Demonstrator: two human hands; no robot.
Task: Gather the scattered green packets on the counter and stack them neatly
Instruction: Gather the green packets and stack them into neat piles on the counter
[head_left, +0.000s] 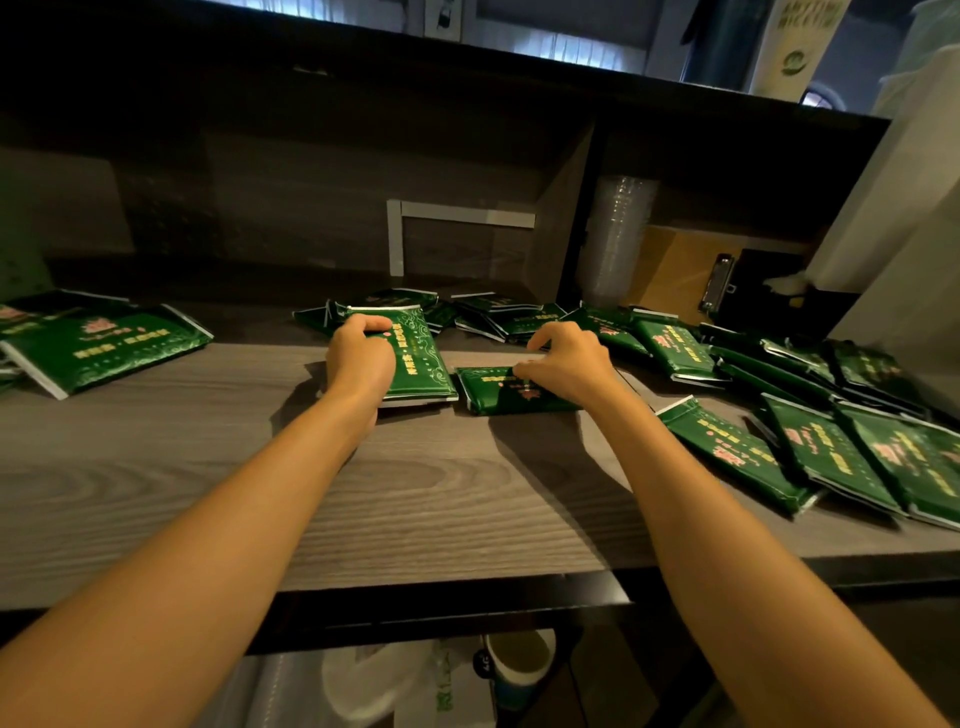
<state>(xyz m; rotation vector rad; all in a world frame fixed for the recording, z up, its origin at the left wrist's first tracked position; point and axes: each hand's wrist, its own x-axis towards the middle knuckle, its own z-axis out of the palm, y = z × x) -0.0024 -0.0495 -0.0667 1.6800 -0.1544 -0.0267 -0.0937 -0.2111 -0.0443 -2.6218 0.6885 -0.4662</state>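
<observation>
Shiny green packets with gold and pink print lie on a grey wood-grain counter (208, 499). My left hand (359, 358) grips a small stack of packets (422, 358) at mid-counter, fingers curled over its far end. My right hand (566, 364) presses its fingertips on a single packet (493, 392) lying flat just right of that stack. Several loose packets (519, 317) are scattered behind my hands. Many more packets (821, 447) overlap in a heap at the right. Another pile (98, 345) sits at the far left.
A dark back wall and a shelf divider (576, 218) close off the counter's rear. A sleeve of clear plastic cups (618, 239) and a clipboard (691, 270) stand at the back right. Below the front edge are a paper cup (519, 660) and plastic bags (384, 686).
</observation>
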